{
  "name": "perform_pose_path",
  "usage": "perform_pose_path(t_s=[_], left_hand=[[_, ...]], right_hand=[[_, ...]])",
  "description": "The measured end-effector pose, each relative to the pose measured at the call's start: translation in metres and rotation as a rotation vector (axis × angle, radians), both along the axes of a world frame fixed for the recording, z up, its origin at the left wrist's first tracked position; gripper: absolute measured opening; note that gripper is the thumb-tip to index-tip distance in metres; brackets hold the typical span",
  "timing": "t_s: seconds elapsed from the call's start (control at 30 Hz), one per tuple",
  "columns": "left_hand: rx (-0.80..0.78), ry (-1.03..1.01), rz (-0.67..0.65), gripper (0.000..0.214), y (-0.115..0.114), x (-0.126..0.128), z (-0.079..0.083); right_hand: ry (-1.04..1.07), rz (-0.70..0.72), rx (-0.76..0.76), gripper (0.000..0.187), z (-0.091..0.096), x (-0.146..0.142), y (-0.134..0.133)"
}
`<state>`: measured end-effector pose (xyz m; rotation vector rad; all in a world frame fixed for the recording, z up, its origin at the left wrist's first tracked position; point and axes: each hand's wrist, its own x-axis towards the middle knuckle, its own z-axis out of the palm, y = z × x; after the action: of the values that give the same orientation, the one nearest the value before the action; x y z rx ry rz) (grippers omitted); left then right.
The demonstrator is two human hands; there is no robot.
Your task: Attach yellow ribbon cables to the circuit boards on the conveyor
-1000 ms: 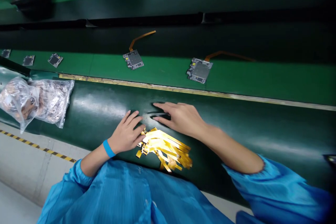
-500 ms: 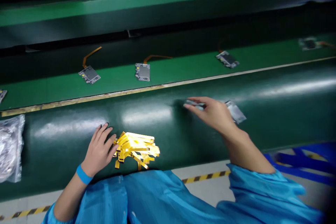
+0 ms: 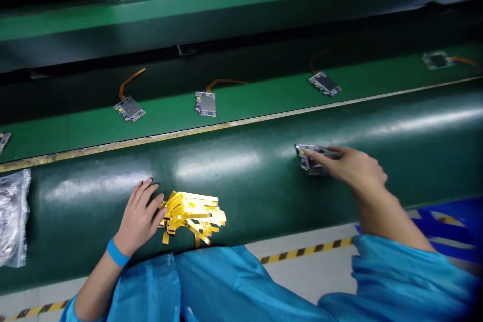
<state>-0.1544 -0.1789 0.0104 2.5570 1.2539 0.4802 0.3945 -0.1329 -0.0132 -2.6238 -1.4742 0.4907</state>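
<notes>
My left hand (image 3: 140, 214), a blue band on its wrist, lies on the green surface with fingers stretched out. Its thumb and index fingertip touch the left edge of a pile of shiny gold flex cables (image 3: 194, 211). Farther right, my right hand (image 3: 356, 168) pinches a small circuit board (image 3: 307, 158) between thumb and fingers, low over the same surface. The fingers hide part of the board, so I cannot tell whether more than one board is there.
Beyond a pale strip, a green belt (image 3: 166, 105) carries several boards with orange flex tails, among them one board (image 3: 206, 104) near the middle. A clear plastic bag (image 3: 13, 216) lies at the left. Yellow-black tape (image 3: 302, 251) marks the floor.
My right hand has moved right, to where a board lay beside its wrist, and grips a board there. My left hand has stayed by the gold cables.
</notes>
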Motion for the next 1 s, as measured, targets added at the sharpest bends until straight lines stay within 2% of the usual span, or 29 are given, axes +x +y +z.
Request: perform_pose_path(t_s=[0.03, 0.07, 0.13, 0.23, 0.33, 0.43, 0.57, 0.67, 0.77, 0.83, 1.0], left_hand=[[-0.004, -0.004, 0.005, 0.021, 0.000, 0.000, 0.000], [-0.007, -0.006, 0.007, 0.021, 0.000, 0.001, 0.000], [-0.011, -0.007, 0.004, 0.021, 0.000, 0.001, 0.000], [-0.011, 0.010, 0.002, 0.022, 0.003, -0.002, 0.002], [-0.008, 0.054, 0.004, 0.023, 0.011, -0.006, 0.004], [-0.013, 0.118, 0.016, 0.027, 0.030, -0.009, 0.009], [-0.045, 0.248, -0.031, 0.040, 0.069, -0.012, 0.019], [-0.086, 0.340, -0.132, 0.057, 0.099, -0.019, 0.025], [-0.141, 0.447, -0.157, 0.069, 0.117, -0.028, 0.026], [-0.167, 0.513, -0.142, 0.066, 0.122, -0.032, 0.025], [-0.147, 0.557, -0.115, 0.039, 0.120, -0.034, 0.025]], right_hand=[[-0.078, -0.089, -0.079, 0.070, 0.002, -0.020, 0.003], [-0.052, -0.064, -0.116, 0.075, 0.003, -0.041, 0.007], [0.097, 0.128, -0.053, 0.072, 0.004, -0.087, 0.013], [0.170, 0.355, 0.063, 0.059, 0.001, -0.146, 0.023], [0.236, 0.525, 0.071, 0.051, -0.001, -0.189, 0.034], [0.278, 0.666, 0.066, 0.045, 0.003, -0.224, 0.041], [0.375, 0.830, 0.150, 0.038, 0.013, -0.258, 0.042], [0.501, 0.961, 0.209, 0.039, 0.019, -0.273, 0.036], [0.561, 1.062, 0.194, 0.036, 0.021, -0.283, 0.024], [0.570, 1.118, 0.148, 0.030, 0.022, -0.289, 0.017], [0.636, 1.286, 0.018, 0.020, 0.024, -0.311, 0.005]])
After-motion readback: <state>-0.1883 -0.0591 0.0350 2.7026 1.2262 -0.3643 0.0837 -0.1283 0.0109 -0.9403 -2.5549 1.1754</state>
